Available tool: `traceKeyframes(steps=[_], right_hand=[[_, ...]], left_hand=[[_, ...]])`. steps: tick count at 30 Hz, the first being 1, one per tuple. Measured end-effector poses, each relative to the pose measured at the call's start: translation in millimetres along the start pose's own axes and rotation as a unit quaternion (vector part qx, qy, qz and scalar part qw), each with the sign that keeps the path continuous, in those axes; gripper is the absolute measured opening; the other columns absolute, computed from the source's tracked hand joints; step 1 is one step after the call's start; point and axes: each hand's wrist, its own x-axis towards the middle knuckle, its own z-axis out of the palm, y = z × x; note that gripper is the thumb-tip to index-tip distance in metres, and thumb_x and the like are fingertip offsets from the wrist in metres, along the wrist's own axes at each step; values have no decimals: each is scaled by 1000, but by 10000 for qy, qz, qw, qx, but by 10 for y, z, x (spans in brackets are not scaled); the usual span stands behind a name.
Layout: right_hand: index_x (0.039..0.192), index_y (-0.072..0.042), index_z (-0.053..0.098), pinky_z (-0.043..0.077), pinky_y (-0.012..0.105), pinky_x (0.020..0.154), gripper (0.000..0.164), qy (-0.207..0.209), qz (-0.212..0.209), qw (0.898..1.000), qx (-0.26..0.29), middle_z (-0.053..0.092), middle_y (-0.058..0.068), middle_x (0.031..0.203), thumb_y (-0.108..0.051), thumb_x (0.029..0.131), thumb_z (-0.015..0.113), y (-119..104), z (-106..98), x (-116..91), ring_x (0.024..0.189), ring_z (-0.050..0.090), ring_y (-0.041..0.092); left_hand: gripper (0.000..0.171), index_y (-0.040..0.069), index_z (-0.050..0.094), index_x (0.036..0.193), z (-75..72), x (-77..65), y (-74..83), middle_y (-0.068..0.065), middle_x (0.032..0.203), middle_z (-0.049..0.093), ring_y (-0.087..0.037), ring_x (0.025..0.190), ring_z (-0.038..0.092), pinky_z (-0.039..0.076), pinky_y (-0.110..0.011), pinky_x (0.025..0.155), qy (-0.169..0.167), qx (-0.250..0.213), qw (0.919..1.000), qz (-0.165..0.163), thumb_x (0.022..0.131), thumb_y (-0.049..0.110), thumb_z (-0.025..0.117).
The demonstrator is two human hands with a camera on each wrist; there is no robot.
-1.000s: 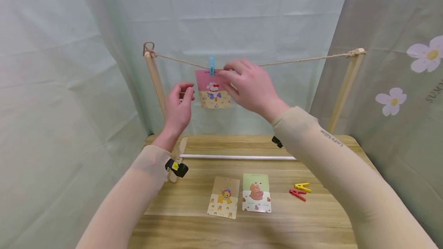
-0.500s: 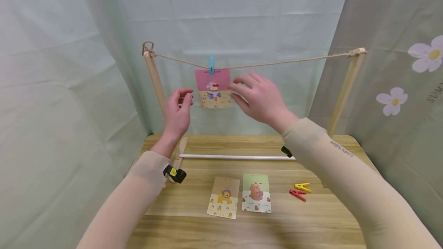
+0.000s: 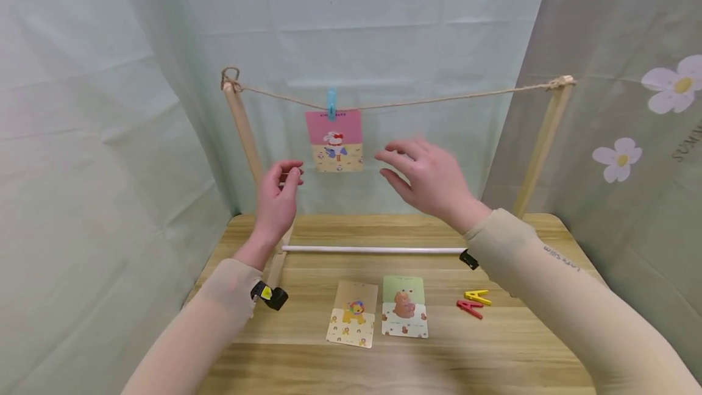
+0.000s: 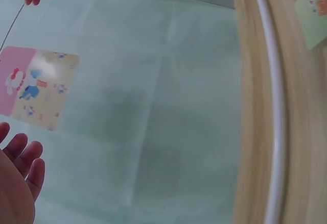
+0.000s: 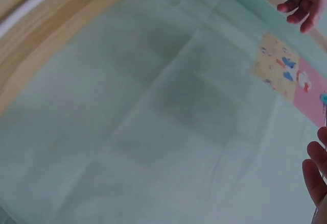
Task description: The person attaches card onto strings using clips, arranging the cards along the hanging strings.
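A pink and yellow card (image 3: 336, 142) with a rabbit picture hangs from the twine (image 3: 428, 102), held by a light blue clothespin (image 3: 331, 104) at its top edge. To the card's left is my left hand (image 3: 278, 200), fingers loosely bent and holding nothing. My right hand (image 3: 430, 178) is off to the card's right, its fingers relaxed and apart from it. On the table below lie a brown lion card (image 3: 353, 314) and a green bear card (image 3: 404, 306). A yellow clothespin (image 3: 478, 297) and a red clothespin (image 3: 470, 308) lie right of them.
Wooden posts at left (image 3: 245, 133) and right (image 3: 543, 145) carry the twine. Between them a white rod (image 3: 373, 250) runs low across the wooden table (image 3: 307, 358). Pale green cloth (image 3: 406, 29) hangs behind and at the sides.
My right hand has let go of the hanging card's top right and moved down and right. The left hand has lowered slightly. The card stays on the twine.
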Motion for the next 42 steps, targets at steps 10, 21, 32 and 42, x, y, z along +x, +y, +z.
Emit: traceKeyframes(steps=[10,21,32,42], right_hand=[[126,-10,78,62,48,85,31,-102,321,9994,10,72,12,123,-19,96,83,-49,-25,-298,110,69,31],[123,-9,78,62,48,82,30,-259,487,9985,19,72,13,121,-19,95,84,-40,1,-599,106,70,32],[123,-10,78,62,49,85,32,-477,740,9960,132,72,11,122,-18,93,85,1,24,-867,109,70,32],[122,-12,79,63,49,81,30,-968,1096,9892,78,73,10,122,-22,94,84,68,102,-1233,109,71,32]], left_hand=[[30,2,68,129,-90,-231,-158,-14,116,71,-27,99,67,52,-28,79,-7,240,9997,-46,114,22,53],[30,5,70,129,-109,-431,-284,-11,113,73,-23,97,66,51,-24,75,-332,635,9973,-153,114,25,53],[28,5,71,127,-126,-507,-385,-11,108,72,-27,96,68,52,-27,73,-648,740,9951,-98,114,23,54],[29,6,69,132,-75,-570,-480,-7,110,73,-32,99,67,55,-34,78,-1430,886,9857,-8,114,24,54]])
